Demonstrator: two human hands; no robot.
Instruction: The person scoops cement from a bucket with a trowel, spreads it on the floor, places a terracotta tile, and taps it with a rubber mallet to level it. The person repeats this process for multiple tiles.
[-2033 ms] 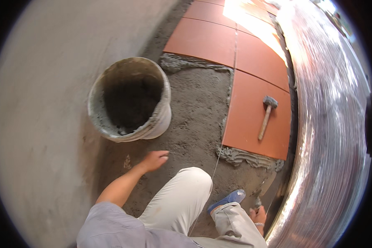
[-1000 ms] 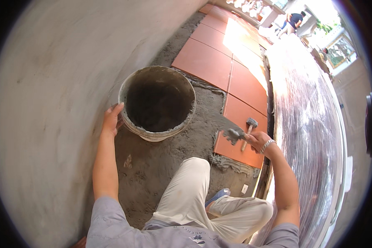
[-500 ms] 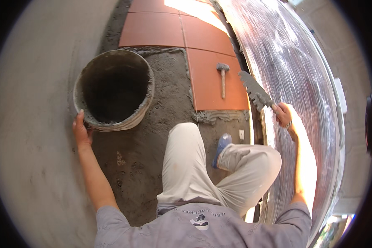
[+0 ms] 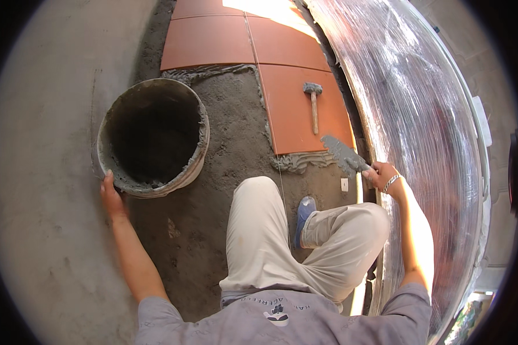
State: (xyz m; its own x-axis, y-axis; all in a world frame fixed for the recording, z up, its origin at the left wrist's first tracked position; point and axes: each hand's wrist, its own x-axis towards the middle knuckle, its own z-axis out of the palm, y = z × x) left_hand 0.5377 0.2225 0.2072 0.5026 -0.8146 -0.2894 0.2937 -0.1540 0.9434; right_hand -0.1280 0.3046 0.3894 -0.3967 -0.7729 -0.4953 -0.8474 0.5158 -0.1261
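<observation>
Head view — notched trowel [image 4: 343, 156] juts forward-left from the right grip [image 4: 387, 176].

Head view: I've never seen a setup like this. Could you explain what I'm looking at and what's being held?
There is no machine: these are a person's bare hands, filmed looking down by the left of two fisheye cameras worn on the head. The picture's left is the person's left; straight edges bend toward the rim.

The left hand holds a bucket at its near-left edge; the inside is too dark to read. The right hand holds a gray trowel with a toothed edge.

Ahead lie reddish tiles, with a mallet on the nearest. Rough gray ground shows beside the bucket. At right is something large in clear plastic wrap.
</observation>
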